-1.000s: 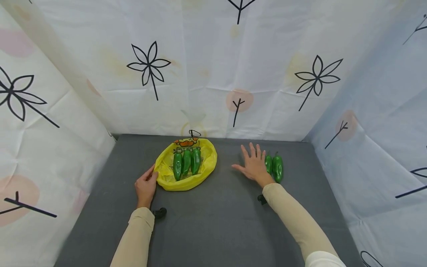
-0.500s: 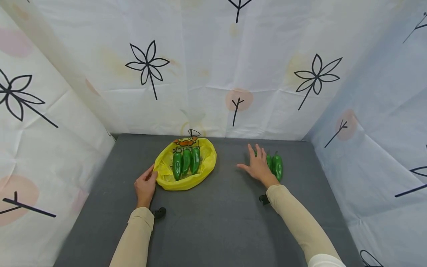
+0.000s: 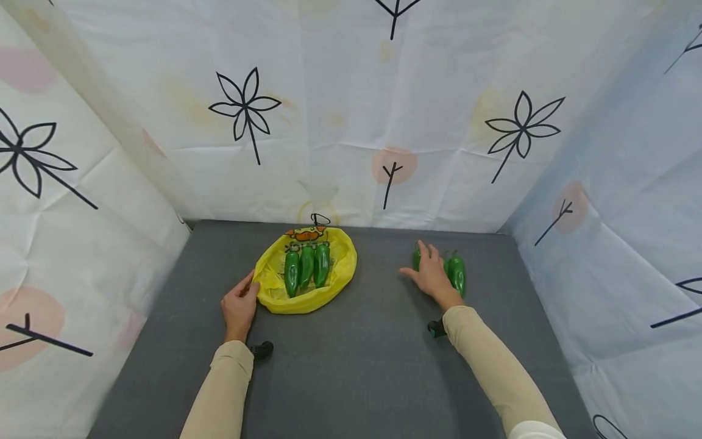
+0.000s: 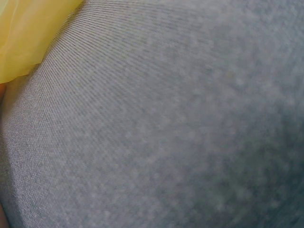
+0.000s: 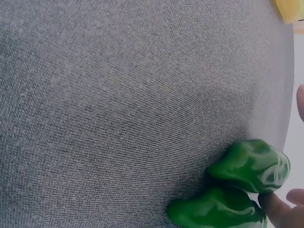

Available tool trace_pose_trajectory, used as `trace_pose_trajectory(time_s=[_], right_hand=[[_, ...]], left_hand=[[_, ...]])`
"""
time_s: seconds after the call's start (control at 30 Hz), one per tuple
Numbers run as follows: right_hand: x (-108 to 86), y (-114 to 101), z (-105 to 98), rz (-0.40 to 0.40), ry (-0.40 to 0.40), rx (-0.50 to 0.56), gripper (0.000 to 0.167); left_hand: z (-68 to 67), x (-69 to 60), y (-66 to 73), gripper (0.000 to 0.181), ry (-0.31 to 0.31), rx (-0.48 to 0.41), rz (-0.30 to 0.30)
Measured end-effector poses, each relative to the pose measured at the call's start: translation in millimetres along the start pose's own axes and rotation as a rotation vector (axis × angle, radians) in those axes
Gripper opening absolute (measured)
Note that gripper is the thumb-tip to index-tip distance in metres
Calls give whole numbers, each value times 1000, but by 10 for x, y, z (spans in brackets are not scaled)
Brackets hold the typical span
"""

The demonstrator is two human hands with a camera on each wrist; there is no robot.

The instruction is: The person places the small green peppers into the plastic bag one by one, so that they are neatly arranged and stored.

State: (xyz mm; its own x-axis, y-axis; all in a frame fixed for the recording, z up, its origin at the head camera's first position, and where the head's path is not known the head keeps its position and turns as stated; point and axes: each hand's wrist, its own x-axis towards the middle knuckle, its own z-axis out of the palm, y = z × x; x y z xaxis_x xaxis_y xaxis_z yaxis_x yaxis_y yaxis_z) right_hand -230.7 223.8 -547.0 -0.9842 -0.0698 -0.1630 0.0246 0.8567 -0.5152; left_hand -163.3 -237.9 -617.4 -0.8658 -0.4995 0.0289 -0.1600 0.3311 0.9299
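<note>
Pale cloth backdrop (image 3: 351,97), printed with black leaf and twig drawings, rising behind the yellow bag and along both sides. Dark grey table (image 3: 351,372) under the bag and all round it. Beige sleeves (image 3: 493,366), one reaching in from the near left of the bag, the other from the near right.

Yellow bag (image 3: 337,286) near the table's far edge, mouth up, sides bulging into a low ring; orange and black print on its far inner part.

Left hand (image 3: 239,308) at the bag's left side, grasping the rim between thumb and fingers. Right hand (image 3: 430,277) well to the right of the bag, over a second group of peppers: relaxed, fingers spread, gripping nothing, thumb apart from the peppers on the side toward the bag. Right wrist view: one fingertip right by two peppers; whether it touches, cannot tell.

Three green peppers (image 3: 306,268) inside the bag, side by side, stems away from the person. Loose green peppers (image 3: 456,274) right of the bag, at least three, glossy, partly hidden by the hand.

Small black devices (image 3: 262,350) at both wrists, nearer the person than the bag.
</note>
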Motion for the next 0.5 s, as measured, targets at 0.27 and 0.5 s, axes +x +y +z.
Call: trace_pose_trajectory(time_s=[0.27,0.5], right_hand=[[-7,-56,-2,-9,19,6,86],[-16,-63,12,9,2,18,80]], left_hand=[[1,8,-25,37,10,-6,22],[0,-3,10,38,-1,7,-5]])
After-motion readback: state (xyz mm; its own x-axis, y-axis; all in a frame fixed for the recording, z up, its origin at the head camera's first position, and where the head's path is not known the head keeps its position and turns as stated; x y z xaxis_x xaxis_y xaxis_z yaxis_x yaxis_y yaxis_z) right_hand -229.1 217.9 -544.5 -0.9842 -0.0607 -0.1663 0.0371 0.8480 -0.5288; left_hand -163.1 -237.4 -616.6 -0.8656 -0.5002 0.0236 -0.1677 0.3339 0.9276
